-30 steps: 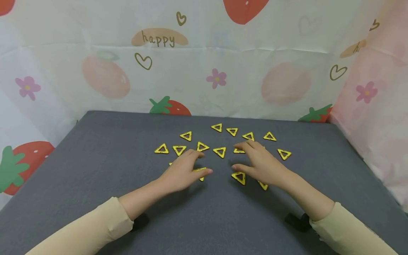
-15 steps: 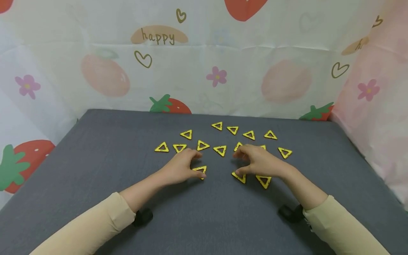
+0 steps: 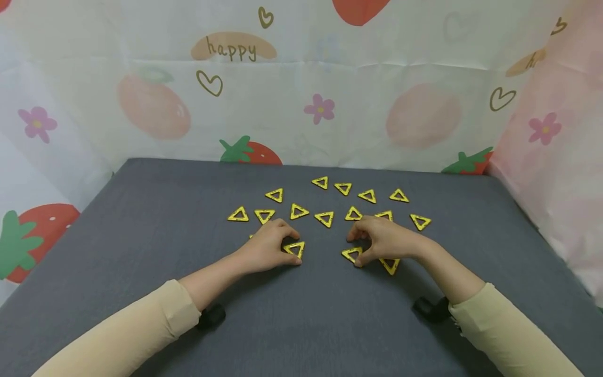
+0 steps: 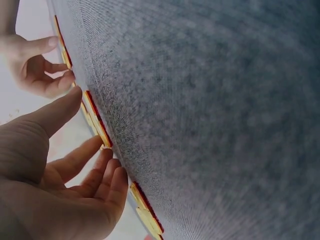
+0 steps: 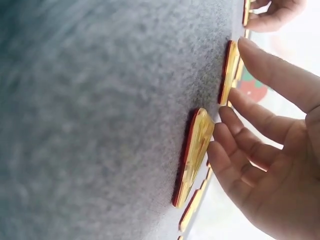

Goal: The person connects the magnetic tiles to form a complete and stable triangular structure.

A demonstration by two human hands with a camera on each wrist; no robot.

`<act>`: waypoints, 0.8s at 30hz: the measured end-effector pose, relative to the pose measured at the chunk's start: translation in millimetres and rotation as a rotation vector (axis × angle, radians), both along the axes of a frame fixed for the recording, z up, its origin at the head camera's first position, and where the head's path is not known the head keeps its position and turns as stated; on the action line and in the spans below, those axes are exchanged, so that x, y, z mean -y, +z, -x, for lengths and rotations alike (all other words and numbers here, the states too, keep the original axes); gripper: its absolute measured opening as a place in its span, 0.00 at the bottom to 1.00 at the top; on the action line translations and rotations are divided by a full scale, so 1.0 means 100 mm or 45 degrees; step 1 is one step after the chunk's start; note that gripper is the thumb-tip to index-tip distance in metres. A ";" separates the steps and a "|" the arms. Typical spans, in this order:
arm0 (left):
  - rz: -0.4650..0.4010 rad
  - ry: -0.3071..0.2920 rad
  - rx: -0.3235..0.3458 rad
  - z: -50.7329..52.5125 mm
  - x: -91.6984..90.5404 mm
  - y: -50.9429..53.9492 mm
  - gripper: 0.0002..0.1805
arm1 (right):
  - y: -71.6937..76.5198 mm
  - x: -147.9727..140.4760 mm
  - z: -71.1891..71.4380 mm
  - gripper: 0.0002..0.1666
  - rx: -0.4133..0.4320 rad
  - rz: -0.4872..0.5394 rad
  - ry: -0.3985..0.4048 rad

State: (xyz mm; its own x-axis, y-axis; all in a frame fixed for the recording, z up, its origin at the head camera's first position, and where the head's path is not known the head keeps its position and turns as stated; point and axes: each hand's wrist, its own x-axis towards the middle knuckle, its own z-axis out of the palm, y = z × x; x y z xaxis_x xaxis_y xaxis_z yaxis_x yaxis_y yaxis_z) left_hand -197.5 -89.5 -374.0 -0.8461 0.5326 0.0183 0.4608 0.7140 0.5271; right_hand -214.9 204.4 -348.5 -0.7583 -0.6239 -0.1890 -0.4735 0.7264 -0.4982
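Straddling yellow triangles [image 3: 301,250]: left fingers [image 3: 286,229], right fingers [image 3: 358,229] half-parted

Yellow triangles [image 5: 196,157], mid-frame in head view: look like plastic, smooth, glossy, semi-clear; red edges in wrist views. Worktop [image 3: 301,324], lower frame: dk grey, cloth-like, matt, fine rough weave. Backdrop [image 3: 264,112], upper frame: printed thin fabric, creased, slight sheen. Sleeves [image 3: 127,330], lower L & R: beige cloth, matt, w/ soft folds.

Behind the grey table [image 3: 179,209] hangs a pale cloth [image 3: 358,78] printed with strawberries [image 3: 261,153].
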 end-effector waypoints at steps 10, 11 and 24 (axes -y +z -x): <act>-0.019 -0.004 0.010 -0.01 0.00 0.00 0.26 | -0.02 -0.03 0.01 0.27 -0.014 0.007 0.044; -0.020 -0.003 0.007 -0.01 0.00 0.00 0.26 | -0.02 -0.03 0.01 0.27 -0.015 0.008 0.047; -0.016 0.016 -0.011 -0.01 -0.02 -0.01 0.21 | 0.00 -0.01 0.00 0.18 0.010 0.024 0.057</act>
State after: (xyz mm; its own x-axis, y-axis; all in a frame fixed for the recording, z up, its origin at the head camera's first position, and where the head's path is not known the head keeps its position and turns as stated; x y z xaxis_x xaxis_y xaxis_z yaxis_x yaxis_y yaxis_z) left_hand -196.8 -87.5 -375.5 -0.8524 0.5219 0.0324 0.4567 0.7129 0.5322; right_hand -214.7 205.8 -348.5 -0.7279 -0.6609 -0.1824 -0.5016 0.6947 -0.5155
